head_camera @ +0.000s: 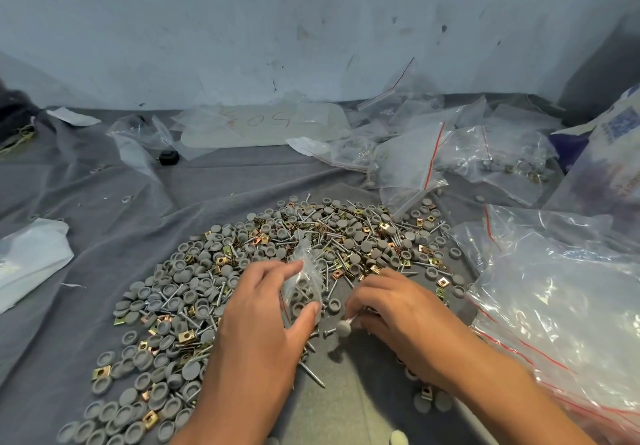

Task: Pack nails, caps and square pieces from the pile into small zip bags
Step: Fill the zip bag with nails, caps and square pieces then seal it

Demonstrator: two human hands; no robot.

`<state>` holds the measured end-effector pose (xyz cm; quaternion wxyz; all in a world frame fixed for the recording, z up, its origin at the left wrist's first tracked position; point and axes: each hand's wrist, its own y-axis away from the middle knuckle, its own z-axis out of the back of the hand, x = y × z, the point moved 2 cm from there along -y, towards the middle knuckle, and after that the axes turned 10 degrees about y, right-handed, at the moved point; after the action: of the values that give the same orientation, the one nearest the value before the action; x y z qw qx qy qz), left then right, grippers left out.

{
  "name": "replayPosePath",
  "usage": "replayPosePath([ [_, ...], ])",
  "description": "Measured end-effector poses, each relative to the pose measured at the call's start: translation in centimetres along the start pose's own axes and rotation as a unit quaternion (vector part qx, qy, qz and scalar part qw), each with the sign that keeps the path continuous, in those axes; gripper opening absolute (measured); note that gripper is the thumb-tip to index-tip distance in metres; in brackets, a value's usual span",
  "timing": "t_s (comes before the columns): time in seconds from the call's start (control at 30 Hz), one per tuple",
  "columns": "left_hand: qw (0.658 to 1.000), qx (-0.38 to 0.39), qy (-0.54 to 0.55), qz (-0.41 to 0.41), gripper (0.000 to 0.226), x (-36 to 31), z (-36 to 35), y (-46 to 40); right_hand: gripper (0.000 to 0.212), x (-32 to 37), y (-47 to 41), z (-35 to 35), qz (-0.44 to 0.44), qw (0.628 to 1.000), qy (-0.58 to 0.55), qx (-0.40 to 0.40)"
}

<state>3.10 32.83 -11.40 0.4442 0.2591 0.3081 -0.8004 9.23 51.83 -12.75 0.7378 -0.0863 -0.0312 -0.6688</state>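
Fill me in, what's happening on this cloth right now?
A person is sorting hardware into bags. The left hand holds a small clear zip bag over the pile of grey caps, nails and brass square pieces, with a few pieces already showing inside it. The right hand pinches what look like nails beside the bag. The pile is spread on a grey cloth, and more zip bags, some holding parts, lie by the wall.

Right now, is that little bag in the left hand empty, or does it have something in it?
Not empty: through the clear small bag, gripped by the left hand, grey caps show near its bottom.
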Motion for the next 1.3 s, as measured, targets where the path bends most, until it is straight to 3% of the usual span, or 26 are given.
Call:
replayPosePath([
  [0.33, 1.0, 0.003, -0.001, 0.006, 0.06, 0.0, 0.2, -0.1, 0.004, 1.3, 0.0, -0.9, 0.035, 0.998, 0.052, -0.011],
  [0.43, 1.0, 0.002, 0.001, 0.008, 0.059, 0.1, 0.1, -0.1, 0.01, 1.2, 0.4, -0.9, 0.029, 0.999, 0.042, -0.012],
  [0.53, 1.0, 0.0, -0.003, 0.003, 0.06, -0.1, 0.1, 0.0, 0.013, 0.6, 0.3, 0.0, -0.011, 0.998, -0.021, -0.061],
  [0.63, 1.0, 0.008, -0.009, -0.005, 0.059, -0.2, 0.1, 0.1, 0.022, 0.8, 0.3, 1.1, -0.053, 0.974, -0.174, -0.139],
  [0.73, 1.0, 0.022, -0.01, -0.015, 0.06, -0.4, 0.0, 0.2, 0.013, 2.1, 0.2, 2.4, 0.019, 0.964, -0.18, -0.195],
  [0.83, 0.999, 0.038, -0.022, -0.026, 0.063, -0.8, -0.2, 0.3, 0.005, 3.1, 0.3, 3.1, 0.065, 0.977, -0.094, -0.18],
  [1.07, 0.998, 0.05, 0.007, -0.041, 0.058, -1.2, -0.8, 0.4, 0.022, 4.6, 0.0, 3.6, 0.032, 0.982, -0.026, -0.184],
  [1.2, 0.998, 0.05, 0.014, -0.036, 0.051, -1.2, -1.1, 0.4, 0.048, 5.0, -0.2, 3.5, 0.045, 0.972, -0.062, -0.224],
  [1.3, 0.998, 0.034, 0.025, -0.036, 0.056, -1.2, -0.8, 0.4, 0.044, 3.5, -0.2, 3.8, 0.012, 0.956, -0.093, -0.278],
])
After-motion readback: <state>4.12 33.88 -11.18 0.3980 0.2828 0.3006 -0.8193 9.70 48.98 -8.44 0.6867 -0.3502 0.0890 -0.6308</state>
